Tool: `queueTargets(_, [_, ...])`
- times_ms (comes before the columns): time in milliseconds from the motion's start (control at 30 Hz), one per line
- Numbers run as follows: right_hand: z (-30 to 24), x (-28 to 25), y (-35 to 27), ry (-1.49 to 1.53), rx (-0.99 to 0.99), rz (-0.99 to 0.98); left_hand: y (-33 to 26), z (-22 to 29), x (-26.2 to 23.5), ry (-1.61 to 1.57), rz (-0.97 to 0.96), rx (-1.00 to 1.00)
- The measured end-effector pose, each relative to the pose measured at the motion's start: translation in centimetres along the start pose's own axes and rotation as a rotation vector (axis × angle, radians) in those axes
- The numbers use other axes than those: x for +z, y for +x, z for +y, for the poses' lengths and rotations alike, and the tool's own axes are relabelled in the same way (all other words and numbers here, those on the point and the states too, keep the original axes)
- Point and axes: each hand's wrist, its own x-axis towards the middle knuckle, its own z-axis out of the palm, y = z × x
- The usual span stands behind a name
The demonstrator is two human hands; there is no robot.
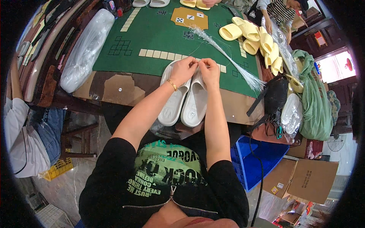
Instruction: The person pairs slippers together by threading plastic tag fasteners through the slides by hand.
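Both hands meet over a pair of white slippers (185, 99) lying side by side at the near edge of the green table (152, 34). Left hand (183, 70) and right hand (209, 70) pinch closed at the slippers' far ends, seemingly joining them; a bundle of clear plastic ties (224, 55) lies just beyond, within reach.
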Motion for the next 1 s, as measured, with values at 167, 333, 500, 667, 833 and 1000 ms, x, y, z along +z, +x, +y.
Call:
queueTargets(167, [0.6,0.3,-0.1,0.069,-0.02,0.018,0.1,-0.1,0.1,-0.014,-0.017,-0.004])
queueTargets(333, [0.0,0.2,-0.3,0.041,-0.014,0.207,0.0,-0.7,0.1,0.007,-0.001,0.036])
queueTargets(500, [1.3,-0.2,0.1,0.246,0.136,0.431,0.0,-0.2,0.0,-0.024,-0.018,0.006])
queueTargets(667, [0.8,-0.3,-0.1,0.151,0.061,0.385,-0.1,0.2,-0.1,-0.014,-0.022,-0.006])
queueTargets(833, [0.4,0.2,-0.2,-0.058,-0.055,0.094,0.0,-0.5,0.0,-0.004,-0.017,0.008])
queueTargets(1000, [0.6,0.3,-0.2,-0.078,-0.135,0.056,0.0,-0.2,0.1,0.004,-0.018,0.005])
